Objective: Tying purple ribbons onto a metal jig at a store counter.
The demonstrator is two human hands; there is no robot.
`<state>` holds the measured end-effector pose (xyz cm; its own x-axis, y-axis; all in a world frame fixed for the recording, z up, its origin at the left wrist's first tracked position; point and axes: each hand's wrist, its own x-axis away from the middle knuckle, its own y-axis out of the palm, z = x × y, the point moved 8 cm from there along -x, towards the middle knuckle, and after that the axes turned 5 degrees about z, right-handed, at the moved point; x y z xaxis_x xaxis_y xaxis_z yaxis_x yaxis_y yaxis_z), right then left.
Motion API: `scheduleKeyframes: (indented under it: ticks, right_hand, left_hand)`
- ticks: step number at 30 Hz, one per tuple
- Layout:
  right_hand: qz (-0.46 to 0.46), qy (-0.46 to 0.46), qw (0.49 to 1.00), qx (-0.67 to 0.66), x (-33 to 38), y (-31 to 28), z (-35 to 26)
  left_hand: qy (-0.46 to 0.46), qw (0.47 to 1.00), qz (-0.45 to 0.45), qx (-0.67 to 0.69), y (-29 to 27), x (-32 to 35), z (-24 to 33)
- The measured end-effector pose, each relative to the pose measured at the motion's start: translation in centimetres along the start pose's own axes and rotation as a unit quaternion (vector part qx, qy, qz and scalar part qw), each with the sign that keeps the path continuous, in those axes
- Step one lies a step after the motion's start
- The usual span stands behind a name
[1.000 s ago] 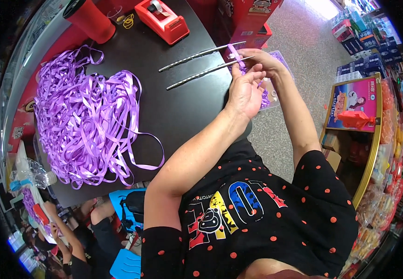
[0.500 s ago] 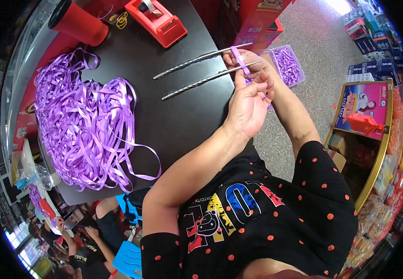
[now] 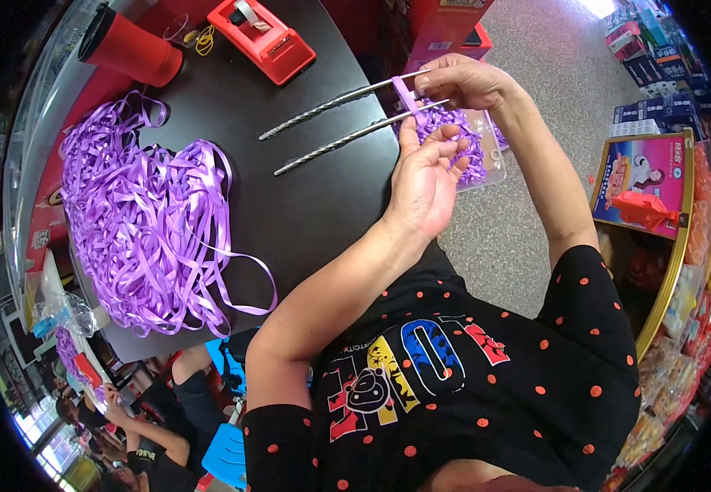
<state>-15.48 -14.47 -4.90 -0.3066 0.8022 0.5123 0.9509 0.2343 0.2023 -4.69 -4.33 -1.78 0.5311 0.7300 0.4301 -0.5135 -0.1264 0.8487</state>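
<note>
Two long metal rods with spiral flutes, like drill bits [image 3: 322, 111], reach out side by side over the dark table. A purple ribbon [image 3: 404, 93] is looped across both near their plain right ends. My left hand [image 3: 425, 184] is palm up at the lower rod, thumb against the ribbon, which it seems to pinch. Its other visible fingers curl loosely apart. Beyond the upper rod's end, my right hand [image 3: 470, 80] is bent, fingertips closed together. What they hold, if anything, is too small to make out.
A large heap of purple ribbon [image 3: 154, 230] covers the table's left side. Farther back stand a red tape dispenser [image 3: 277, 49] and a red tumbler [image 3: 134, 45]. Below my hands is a clear box [image 3: 495, 168] of small purple pieces. Other people [image 3: 154, 443] sit at lower left.
My right hand has moved up and to the right, away from the ribbon loop. The box of purple pieces shows more fully. My left hand stays near the lower rod.
</note>
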Motion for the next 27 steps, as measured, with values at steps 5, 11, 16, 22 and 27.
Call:
scheduleKeyframes:
  ticks: [5,11,16,22,27]
  right_hand:
    - [0.013,0.013,1.000,-0.012,0.3,-1.4,2.4]
    - [-0.045,-0.031,0.994,-0.093,-0.1,3.5,1.8]
    - [-0.125,-0.048,0.979,-0.152,-1.5,4.0,3.6]
    - [-0.114,-0.062,0.982,-0.135,-1.4,3.8,2.8]
    - [-0.034,-0.012,0.997,-0.070,-0.5,2.1,1.6]
  left_hand:
    - [-0.004,1.000,-0.010,0.007,0.3,0.0,-0.3]
    - [-0.005,1.000,-0.018,0.013,0.1,0.1,0.1]
    - [-0.015,1.000,-0.013,0.018,0.2,0.0,-0.1]
    - [-0.016,1.000,-0.004,0.027,0.1,0.1,-0.1]
    - [-0.005,1.000,-0.003,0.008,0.1,0.0,-0.2]
